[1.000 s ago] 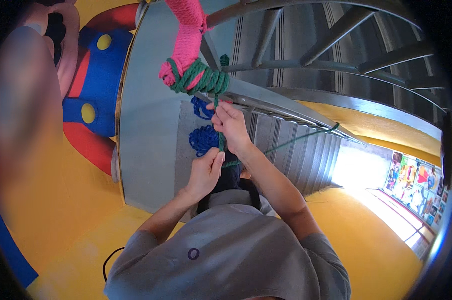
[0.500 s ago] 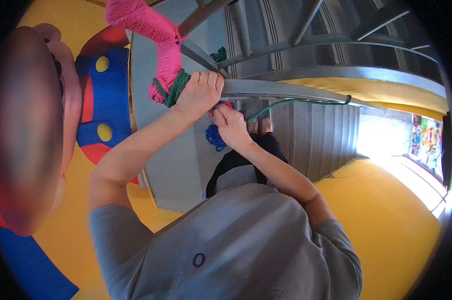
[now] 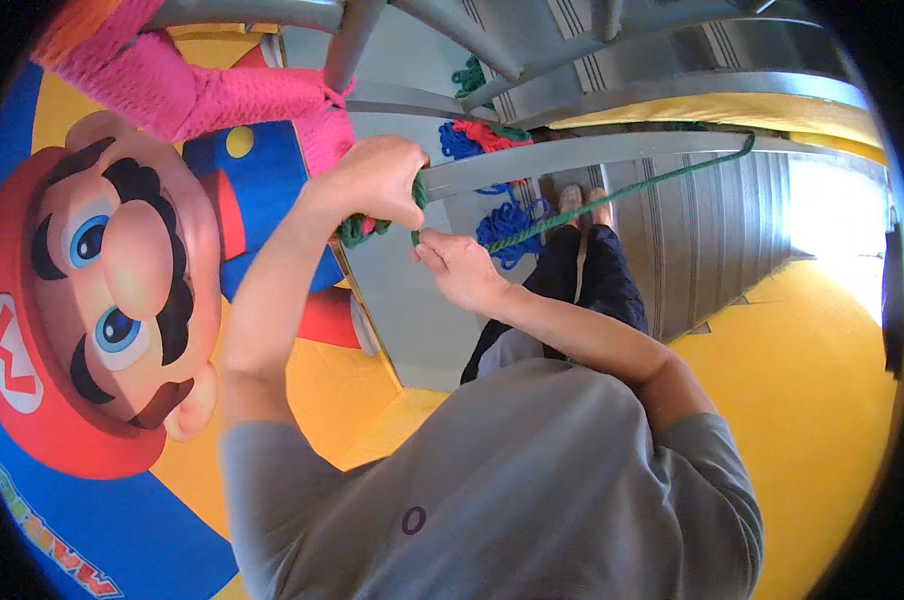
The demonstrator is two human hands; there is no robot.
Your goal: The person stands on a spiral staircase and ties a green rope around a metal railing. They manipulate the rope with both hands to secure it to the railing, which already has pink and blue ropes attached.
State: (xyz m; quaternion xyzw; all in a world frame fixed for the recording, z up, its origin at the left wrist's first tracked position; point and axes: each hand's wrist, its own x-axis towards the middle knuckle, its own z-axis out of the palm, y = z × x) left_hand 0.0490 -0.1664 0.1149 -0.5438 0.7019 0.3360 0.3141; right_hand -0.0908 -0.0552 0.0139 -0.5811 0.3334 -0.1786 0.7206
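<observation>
A grey metal handrail (image 3: 572, 155) crosses in front of me, its left stretch covered in pink cord wrapping (image 3: 212, 100). My left hand (image 3: 372, 180) is closed round the rail where the pink ends, over green rope (image 3: 360, 230) wound there. Just below it, my right hand (image 3: 462, 272) pinches the green rope between thumb and fingers. From this hand a taut length of green rope (image 3: 632, 190) runs right, up to a bend at the rail's far side. My fingers hide part of the winding.
Blue rope (image 3: 512, 228) lies bundled near my feet (image 3: 582, 205), with red and blue rope (image 3: 482, 138) beyond the rail. Grey ribbed stairs (image 3: 662, 240) descend to the right. A cartoon figure mural (image 3: 137, 250) covers the left wall; metal bars (image 3: 452, 35) stand above.
The view has shifted, bringing more of the mural and the rope bundles into sight. My right hand has moved slightly below the left, and the green rope on the right shows longer and straighter.
</observation>
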